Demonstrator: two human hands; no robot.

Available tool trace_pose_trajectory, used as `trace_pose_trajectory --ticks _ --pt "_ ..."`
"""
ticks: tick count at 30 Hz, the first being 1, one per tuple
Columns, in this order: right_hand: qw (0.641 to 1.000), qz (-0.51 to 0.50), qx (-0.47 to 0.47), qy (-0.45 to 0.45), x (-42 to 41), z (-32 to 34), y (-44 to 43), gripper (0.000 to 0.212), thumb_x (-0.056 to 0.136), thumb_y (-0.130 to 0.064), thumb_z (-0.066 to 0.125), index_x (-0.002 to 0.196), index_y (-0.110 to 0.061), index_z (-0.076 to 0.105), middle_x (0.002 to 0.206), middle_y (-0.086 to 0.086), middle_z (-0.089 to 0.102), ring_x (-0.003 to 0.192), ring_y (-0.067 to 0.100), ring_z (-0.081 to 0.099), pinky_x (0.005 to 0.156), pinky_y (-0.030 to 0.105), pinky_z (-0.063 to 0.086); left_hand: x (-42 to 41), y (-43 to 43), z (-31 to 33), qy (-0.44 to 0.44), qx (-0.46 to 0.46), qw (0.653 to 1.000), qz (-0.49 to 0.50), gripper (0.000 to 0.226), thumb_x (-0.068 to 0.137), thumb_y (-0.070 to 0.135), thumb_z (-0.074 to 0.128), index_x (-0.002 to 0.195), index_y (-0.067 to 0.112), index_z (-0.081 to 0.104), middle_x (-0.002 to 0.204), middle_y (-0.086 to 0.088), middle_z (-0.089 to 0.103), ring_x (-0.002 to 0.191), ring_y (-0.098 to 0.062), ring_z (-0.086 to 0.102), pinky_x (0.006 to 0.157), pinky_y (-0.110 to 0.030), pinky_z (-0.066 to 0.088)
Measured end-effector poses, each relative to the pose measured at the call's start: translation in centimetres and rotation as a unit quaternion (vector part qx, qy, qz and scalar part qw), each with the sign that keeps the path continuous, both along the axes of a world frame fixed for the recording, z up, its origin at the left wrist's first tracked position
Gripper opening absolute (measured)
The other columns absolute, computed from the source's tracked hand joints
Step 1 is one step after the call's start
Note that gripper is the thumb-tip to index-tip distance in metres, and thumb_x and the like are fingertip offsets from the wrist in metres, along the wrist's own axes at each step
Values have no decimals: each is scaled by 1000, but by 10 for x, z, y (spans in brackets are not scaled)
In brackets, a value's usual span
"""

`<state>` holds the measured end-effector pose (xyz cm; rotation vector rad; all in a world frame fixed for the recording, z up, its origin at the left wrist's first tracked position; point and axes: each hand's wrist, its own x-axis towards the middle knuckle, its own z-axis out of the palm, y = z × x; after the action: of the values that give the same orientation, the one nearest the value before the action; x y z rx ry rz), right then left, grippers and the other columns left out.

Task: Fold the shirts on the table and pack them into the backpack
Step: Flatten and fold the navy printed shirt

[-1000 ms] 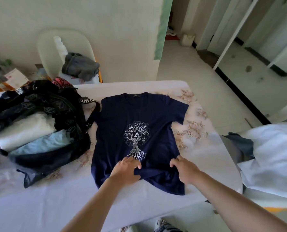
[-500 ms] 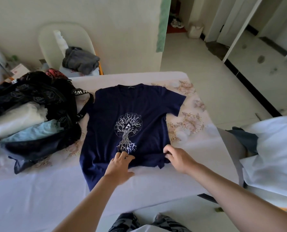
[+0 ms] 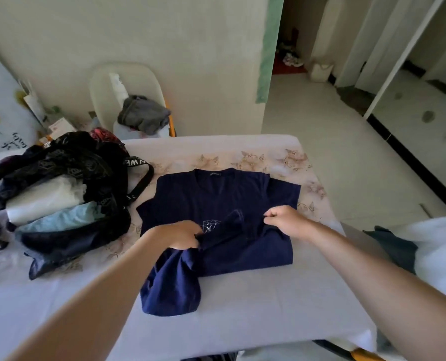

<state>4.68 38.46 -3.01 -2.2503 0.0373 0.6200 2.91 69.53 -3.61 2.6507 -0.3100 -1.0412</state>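
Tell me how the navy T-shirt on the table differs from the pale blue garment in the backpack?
The navy T-shirt is dark with a white print partly showing; the pale blue garment is light and shows no print. The navy T-shirt lies half folded on the table, gripped by the left hand and right hand; the pale blue garment sits packed in the black backpack beside a white garment, untouched. Both are soft cloth.

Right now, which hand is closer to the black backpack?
Left. The left hand grips the navy shirt on the side toward the backpack; the right hand grips it on the far side.
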Motion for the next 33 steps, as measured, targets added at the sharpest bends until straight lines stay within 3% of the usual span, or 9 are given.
trace_pose_trajectory --ticks 3,6,11,15,18,21,24,28,33 --pt "980 -173 17 -101 39 10 16 31 100 -29 52 129 -19 59 109 -5 65 94 18 61 79 30 47 46 4 5 -205 -73 954 208 33 93 20 57 126 24 57 124 -1 62 111 -26 57 96 -41 48" --pt "980 -136 -59 -129 52 -1 29 47 100 -32 50 146 -25 41 140 -3 53 123 23 55 101 42 47 54 -6 2 -303 -84 915 252 48 94 23 59 140 25 46 138 -3 50 125 -29 46 102 -46 42" --pt "969 139 -166 -116 35 -39 46 45 95 -26 58 139 -28 52 150 -7 41 135 19 42 110 39 36 25 -11 -35 -166 -53 980 94 50 85 38 66 134 40 53 146 8 40 138 -22 32 113 -43 30" --pt "933 268 -225 -90 24 -75 57 68 76 -38 67 140 -33 47 140 -4 36 130 19 36 107 34 33 5 3 -68 -56 99 993 -5 103 75 59 71 154 44 8 162 3 -14 149 -27 -13 119 -53 13" --pt "902 329 -253 -121 23 -91 60 63 75 -26 65 135 -30 48 121 -2 41 111 20 45 96 33 41 6 17 -80 -118 49 991 49 78 83 50 68 150 43 29 161 6 3 147 -24 3 115 -44 30" --pt "924 296 -207 -129 29 -91 53 34 84 -5 55 115 -19 62 102 -4 50 98 24 57 81 29 43 13 22 -81 -142 -17 985 99 48 88 31 66 135 36 55 148 12 28 133 -18 23 100 -32 46" --pt "915 327 -238 -13 35 -77 48 16 79 -11 62 88 -23 58 95 -9 52 89 18 54 71 28 41 20 19 -74 -66 -47 992 95 46 82 35 72 126 27 63 130 12 38 123 -15 35 100 -24 40" --pt "885 359 -266 129 48 -55 55 16 72 -29 58 80 -19 68 91 -2 71 84 23 68 68 33 54 24 13 -57 2 -39 998 46 44 69 52 77 106 31 65 119 10 45 110 -14 46 94 -34 47" --pt "936 273 -198 -103 74 -60 80 28 96 -16 49 118 -28 62 118 -9 54 95 19 61 78 33 49 28 28 -60 -41 -87 991 89 21 79 25 75 84 34 57 104 13 50 90 -13 56 76 -22 49"
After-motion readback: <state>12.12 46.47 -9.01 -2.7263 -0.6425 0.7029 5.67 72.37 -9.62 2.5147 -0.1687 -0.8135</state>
